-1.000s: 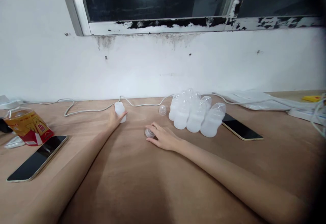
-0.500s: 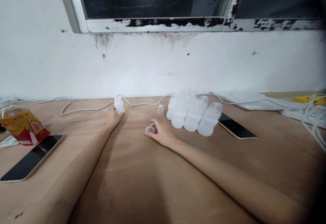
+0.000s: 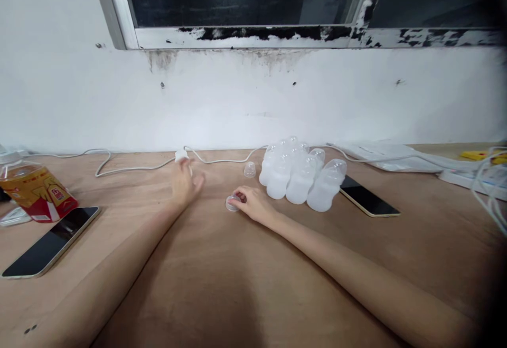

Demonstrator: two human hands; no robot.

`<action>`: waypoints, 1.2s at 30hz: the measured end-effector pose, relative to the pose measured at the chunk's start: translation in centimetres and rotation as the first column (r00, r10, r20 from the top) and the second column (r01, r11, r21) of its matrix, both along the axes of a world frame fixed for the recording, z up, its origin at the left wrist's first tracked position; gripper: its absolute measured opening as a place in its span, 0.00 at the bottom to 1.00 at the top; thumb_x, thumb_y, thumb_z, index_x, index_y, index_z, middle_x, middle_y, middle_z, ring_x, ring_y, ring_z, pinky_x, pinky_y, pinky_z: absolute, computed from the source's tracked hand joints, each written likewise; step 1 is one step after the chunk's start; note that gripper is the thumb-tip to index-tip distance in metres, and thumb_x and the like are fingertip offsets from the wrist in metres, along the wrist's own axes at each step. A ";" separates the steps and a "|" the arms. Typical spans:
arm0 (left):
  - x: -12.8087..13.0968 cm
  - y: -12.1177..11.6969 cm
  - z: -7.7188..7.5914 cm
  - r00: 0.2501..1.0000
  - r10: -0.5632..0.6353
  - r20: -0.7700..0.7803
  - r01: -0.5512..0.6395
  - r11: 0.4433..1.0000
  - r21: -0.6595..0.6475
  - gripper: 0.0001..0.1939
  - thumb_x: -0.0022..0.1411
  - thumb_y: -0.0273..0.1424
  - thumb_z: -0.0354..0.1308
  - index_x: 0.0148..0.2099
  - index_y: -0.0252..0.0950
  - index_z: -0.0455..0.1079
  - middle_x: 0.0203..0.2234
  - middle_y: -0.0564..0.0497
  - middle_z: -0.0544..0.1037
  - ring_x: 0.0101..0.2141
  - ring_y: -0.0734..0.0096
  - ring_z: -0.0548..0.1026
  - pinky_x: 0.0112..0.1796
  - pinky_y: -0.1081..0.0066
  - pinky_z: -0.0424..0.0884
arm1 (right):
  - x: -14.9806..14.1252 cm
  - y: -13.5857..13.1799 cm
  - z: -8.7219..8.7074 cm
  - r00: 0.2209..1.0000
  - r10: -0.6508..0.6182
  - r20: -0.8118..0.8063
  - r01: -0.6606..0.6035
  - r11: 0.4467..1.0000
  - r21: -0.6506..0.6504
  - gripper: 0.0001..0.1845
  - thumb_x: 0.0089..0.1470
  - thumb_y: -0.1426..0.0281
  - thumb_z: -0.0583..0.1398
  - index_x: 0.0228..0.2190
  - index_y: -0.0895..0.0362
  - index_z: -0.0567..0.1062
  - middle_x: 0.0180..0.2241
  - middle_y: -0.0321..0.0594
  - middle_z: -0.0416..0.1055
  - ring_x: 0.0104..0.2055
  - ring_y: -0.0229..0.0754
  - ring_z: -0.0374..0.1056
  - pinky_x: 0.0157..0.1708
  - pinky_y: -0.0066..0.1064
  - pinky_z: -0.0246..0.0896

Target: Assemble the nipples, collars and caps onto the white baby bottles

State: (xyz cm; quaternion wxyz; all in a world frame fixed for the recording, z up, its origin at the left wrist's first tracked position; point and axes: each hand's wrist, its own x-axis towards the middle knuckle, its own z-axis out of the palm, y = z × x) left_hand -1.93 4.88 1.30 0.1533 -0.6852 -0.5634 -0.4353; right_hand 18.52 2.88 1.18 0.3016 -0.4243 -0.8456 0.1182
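Note:
My left hand (image 3: pixel 184 184), slightly blurred, is raised with its thumb and fingers apart and nothing visible in it. Just behind it stands a small white bottle (image 3: pixel 181 154), mostly hidden by the fingers. My right hand (image 3: pixel 253 204) pinches a clear plastic dome cap (image 3: pixel 231 205) low over the wooden table, between the two arms. A second clear cap (image 3: pixel 249 169) sits farther back, apart from both hands. Right of it, a cluster of white baby bottles (image 3: pixel 303 179) with clear dome caps stands packed together.
One phone (image 3: pixel 51 241) lies at the left beside an orange-and-red drink bottle (image 3: pixel 37 192); another phone (image 3: pixel 368 197) lies right of the baby bottles. A white cable (image 3: pixel 130 170) runs along the wall. Plastic packaging (image 3: pixel 384 158) and a white box (image 3: pixel 471 180) are at the right.
My left hand has let go of the small white bottle and come back toward me and slightly right. My right hand stays at the clear cap, its fingers now more over the top.

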 end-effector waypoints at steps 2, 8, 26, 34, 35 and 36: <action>2.1 -1.5 -0.3 0.897 -0.409 -0.166 0.378 0.906 -0.189 0.22 0.51 0.37 0.51 0.48 0.33 0.55 0.42 0.43 0.65 0.45 0.63 0.63 0.45 0.65 0.59 | -0.2 -0.1 0.1 0.999 -0.018 0.033 0.017 0.999 0.041 0.07 0.48 0.68 0.55 0.25 0.60 0.69 0.26 0.39 0.68 0.28 0.36 0.62 0.29 0.27 0.54; 5.1 -2.0 -1.5 0.814 -0.574 -0.088 0.489 0.759 -0.429 0.19 0.52 0.40 0.52 0.44 0.36 0.60 0.37 0.49 0.71 0.38 0.67 0.69 0.40 0.68 0.63 | -0.1 0.8 -0.8 0.993 -0.043 -0.111 0.042 0.999 -0.015 0.06 0.49 0.71 0.53 0.24 0.59 0.68 0.24 0.39 0.69 0.27 0.36 0.64 0.27 0.27 0.56; 1.1 5.1 -2.0 0.943 -0.156 -0.295 0.077 0.962 -0.263 0.18 0.54 0.26 0.48 0.48 0.29 0.60 0.44 0.40 0.65 0.45 0.61 0.63 0.44 0.64 0.60 | -5.7 9.3 -1.5 0.963 -0.261 0.060 0.254 0.962 0.104 0.18 0.49 0.72 0.53 0.44 0.60 0.64 0.39 0.44 0.68 0.40 0.40 0.64 0.39 0.29 0.56; -1.7 3.3 0.3 0.992 0.128 0.023 -0.130 0.968 0.215 0.31 0.51 0.35 0.54 0.55 0.30 0.49 0.54 0.35 0.49 0.54 0.51 0.49 0.50 0.54 0.48 | -4.1 7.6 -0.7 0.885 -0.425 0.190 0.329 0.860 0.390 0.22 0.52 0.69 0.48 0.48 0.66 0.61 0.53 0.56 0.52 0.56 0.53 0.43 0.51 0.42 0.37; -2.2 3.5 0.1 0.979 0.173 0.106 -0.192 0.960 0.203 0.36 0.49 0.36 0.56 0.56 0.30 0.46 0.54 0.34 0.48 0.54 0.50 0.49 0.50 0.54 0.48 | -3.7 7.5 -0.5 0.846 -0.480 0.231 0.353 0.830 0.432 0.22 0.52 0.70 0.48 0.48 0.67 0.61 0.53 0.57 0.52 0.56 0.54 0.42 0.51 0.43 0.35; -2.6 3.7 -0.1 0.967 0.197 0.158 -0.222 0.962 0.159 0.39 0.46 0.36 0.58 0.56 0.30 0.44 0.54 0.34 0.48 0.54 0.50 0.51 0.50 0.54 0.50 | -3.5 7.5 -0.3 0.801 -0.534 0.270 0.386 0.806 0.448 0.22 0.51 0.71 0.48 0.48 0.68 0.61 0.52 0.58 0.53 0.56 0.55 0.42 0.51 0.43 0.35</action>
